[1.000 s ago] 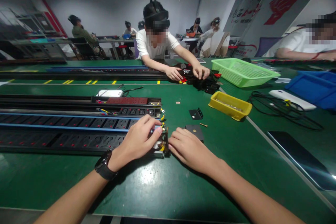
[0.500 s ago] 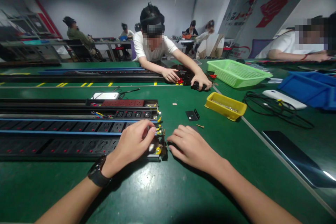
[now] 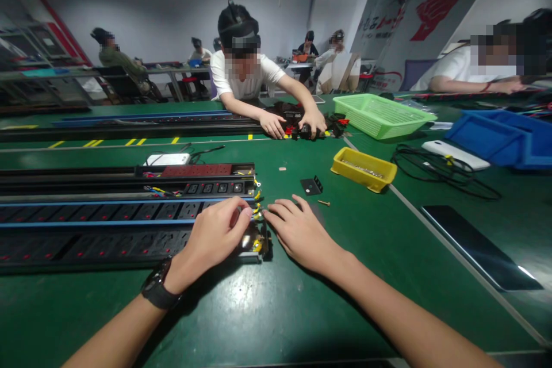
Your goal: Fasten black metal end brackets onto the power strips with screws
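Head view: my strip (image 3: 116, 246) runs toward 9 o'clock from beneath my curled left grip (image 3: 219, 230); whether that pinches anything, I cannot tell. My right grip (image 3: 302, 234) is spread. Likely stiff, heavyish: lift by the rails (image 3: 95, 267), sparing the delicate yellow fittings (image 3: 257, 245).

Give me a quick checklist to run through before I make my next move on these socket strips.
1. Left hand at the end of the nearest socket strip: ok, it sits over it.
2. Right hand touching the yellow wire ends: cannot tell; its fingertips are close to them.
3. Yellow wire ends tucked inside: not ok, some stick out past the strips.
4. Loose screw in sight: ok, it lies near the black bracket.
5. Yellow tray stocked: ok, small metal pieces show inside.
6. Co-worker's hands clear of the near strips: ok, they're across the table.
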Available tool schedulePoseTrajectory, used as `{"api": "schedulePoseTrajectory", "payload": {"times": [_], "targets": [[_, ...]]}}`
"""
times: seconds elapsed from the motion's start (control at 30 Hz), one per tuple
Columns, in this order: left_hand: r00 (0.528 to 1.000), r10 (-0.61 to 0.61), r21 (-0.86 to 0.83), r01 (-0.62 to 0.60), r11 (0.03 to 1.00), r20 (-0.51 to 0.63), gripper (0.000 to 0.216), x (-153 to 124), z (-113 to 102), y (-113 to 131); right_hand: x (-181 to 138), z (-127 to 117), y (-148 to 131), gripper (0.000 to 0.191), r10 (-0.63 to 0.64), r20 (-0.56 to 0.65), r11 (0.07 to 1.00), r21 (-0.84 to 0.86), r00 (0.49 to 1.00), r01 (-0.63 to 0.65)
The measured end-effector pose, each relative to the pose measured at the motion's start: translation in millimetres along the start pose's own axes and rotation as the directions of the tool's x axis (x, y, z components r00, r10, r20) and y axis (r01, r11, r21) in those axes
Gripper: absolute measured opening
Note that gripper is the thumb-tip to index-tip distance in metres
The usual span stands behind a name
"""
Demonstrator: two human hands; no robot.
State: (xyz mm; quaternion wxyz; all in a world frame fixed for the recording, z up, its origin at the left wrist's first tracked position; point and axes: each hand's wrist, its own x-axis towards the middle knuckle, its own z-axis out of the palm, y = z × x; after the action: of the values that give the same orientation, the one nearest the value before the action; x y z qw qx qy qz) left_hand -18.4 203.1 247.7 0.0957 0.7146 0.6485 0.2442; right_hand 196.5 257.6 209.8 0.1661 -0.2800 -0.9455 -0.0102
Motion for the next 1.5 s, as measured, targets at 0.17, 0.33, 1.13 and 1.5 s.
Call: {"api": "schedulePoseTrajectory", "payload": {"times": [0.17,0.33,1.13,1.5], "targets": [[1.0,-0.016,0.002,0.016,1.0,0.004,0.028,0,-1,1,0,0,1,0.033,0.008,0.042,1.0,0.007,0.999,-0.008],[1.0,-0.026,-0.015,0.026,1.0,0.001,0.03,0,0,0,0,-5,6,0.021,0.052,0.032,0.999,-0.004,0.998,-0.052],[0.999,-0.041,-0.075,0.039,0.996,-0.022,0.029,3,3,-5,-2,-11,11,0.008,0.078,0.049,0.997,-0.023,0.996,-0.077],[0.997,0.062,-0.031,-0.063,0.998,-0.044,0.027,1,2,-4,-2,-14,4,0.008,0.283,-0.262,0.921,0.342,0.923,-0.186]]}}
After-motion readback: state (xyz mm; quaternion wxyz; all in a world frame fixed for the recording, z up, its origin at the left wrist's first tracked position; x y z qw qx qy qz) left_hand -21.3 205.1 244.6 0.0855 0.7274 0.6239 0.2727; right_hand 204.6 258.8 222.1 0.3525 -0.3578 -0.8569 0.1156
